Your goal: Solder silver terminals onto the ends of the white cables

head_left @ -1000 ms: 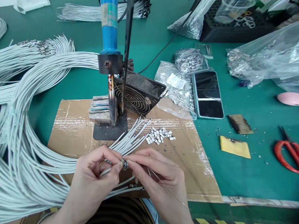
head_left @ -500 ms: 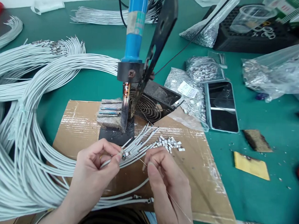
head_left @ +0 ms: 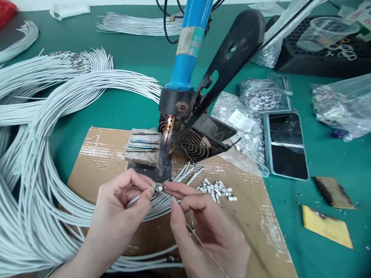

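Note:
My left hand (head_left: pixel 121 206) pinches a white cable (head_left: pixel 135 200) close to its end, where a small metal connector (head_left: pixel 159 188) pokes out past the fingertips. Between the thumb and fingers of my right hand (head_left: pixel 210 234) runs a thin solder wire (head_left: pixel 210 254). My right index fingertip reaches the connector or lies just beside it; I cannot tell which. Right above both hands, a blue-handled soldering iron (head_left: pixel 191 41) points its dark tip (head_left: pixel 161 164) downward, apart from the connector. Other white cables (head_left: pixel 170 204) lie behind my fingers.
Small metal connectors (head_left: pixel 215 190) are heaped on the cardboard (head_left: pixel 270 241). Large coils of white cable (head_left: pixel 39 165) fill the left side. A black stand arm (head_left: pixel 228 63) holds the iron. Rightward are a phone (head_left: pixel 286 145), bagged parts (head_left: pixel 264 95) and a yellow sponge (head_left: pixel 326 226).
My right hand has moved left and up, bringing its index finger and the solder wire to the connector. My left hand keeps its pinch. The whole view has shifted slightly.

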{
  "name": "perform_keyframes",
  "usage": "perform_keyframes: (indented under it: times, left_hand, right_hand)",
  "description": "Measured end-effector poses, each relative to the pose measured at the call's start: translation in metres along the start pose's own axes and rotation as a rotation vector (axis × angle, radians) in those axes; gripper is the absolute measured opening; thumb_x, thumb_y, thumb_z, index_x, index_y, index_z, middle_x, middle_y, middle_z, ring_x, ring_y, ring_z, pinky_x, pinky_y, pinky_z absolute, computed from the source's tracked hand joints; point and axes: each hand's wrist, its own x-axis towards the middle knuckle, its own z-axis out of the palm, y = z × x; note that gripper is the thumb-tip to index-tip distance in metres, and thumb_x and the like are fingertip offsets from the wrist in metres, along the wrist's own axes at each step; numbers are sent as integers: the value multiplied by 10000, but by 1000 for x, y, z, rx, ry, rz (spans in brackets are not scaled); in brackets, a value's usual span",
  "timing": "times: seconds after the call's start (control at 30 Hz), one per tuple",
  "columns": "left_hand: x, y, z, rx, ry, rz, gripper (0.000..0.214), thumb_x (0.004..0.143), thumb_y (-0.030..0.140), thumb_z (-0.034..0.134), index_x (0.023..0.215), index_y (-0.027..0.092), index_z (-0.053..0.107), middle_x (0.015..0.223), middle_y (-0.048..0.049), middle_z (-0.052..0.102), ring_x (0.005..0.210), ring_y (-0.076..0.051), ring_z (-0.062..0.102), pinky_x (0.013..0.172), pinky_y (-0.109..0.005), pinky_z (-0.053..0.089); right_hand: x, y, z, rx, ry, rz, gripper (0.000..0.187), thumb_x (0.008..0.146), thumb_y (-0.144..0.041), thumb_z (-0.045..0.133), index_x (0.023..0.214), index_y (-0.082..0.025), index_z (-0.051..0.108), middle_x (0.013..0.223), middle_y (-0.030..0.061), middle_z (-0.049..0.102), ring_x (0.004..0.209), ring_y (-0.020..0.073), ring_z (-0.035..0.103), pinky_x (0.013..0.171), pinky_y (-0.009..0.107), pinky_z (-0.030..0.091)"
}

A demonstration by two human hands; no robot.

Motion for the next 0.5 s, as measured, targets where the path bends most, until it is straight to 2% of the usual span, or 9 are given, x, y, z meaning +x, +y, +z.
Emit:
perform_keyframes:
  times: [0.1, 0.23, 0.5]
  left_hand:
    - [4, 0, 0, 10, -9, 28, 162, 833, 138, 765, 689, 153, 693, 798, -19, 732, 554, -47, 525, 502, -118, 399]
    - [9, 6, 2, 52, 14, 19, 168, 759, 131, 804, 650, 146, 676, 765, -10, 724, 458, -11, 382, 395, -121, 260]
    - [11, 10, 2, 60, 34, 28, 144, 759, 131, 798, 656, 147, 698, 786, -6, 724, 438, -3, 361, 366, -125, 236]
  right_hand:
    - [3, 0, 1, -9, 11, 19, 195, 956, -106, 627, 846, -261, 587, 1120, -19, 812, 1052, 150, 785, 900, 243, 587]
    - [5, 1, 2, 3, 3, 27, 189, 961, -117, 631, 847, -261, 587, 1118, -19, 811, 1050, 145, 788, 890, 235, 584]
    - [7, 1, 8, 16, 52, 60, 174, 956, -142, 660, 828, -247, 603, 1086, 50, 823, 1042, 198, 794, 875, 293, 590]
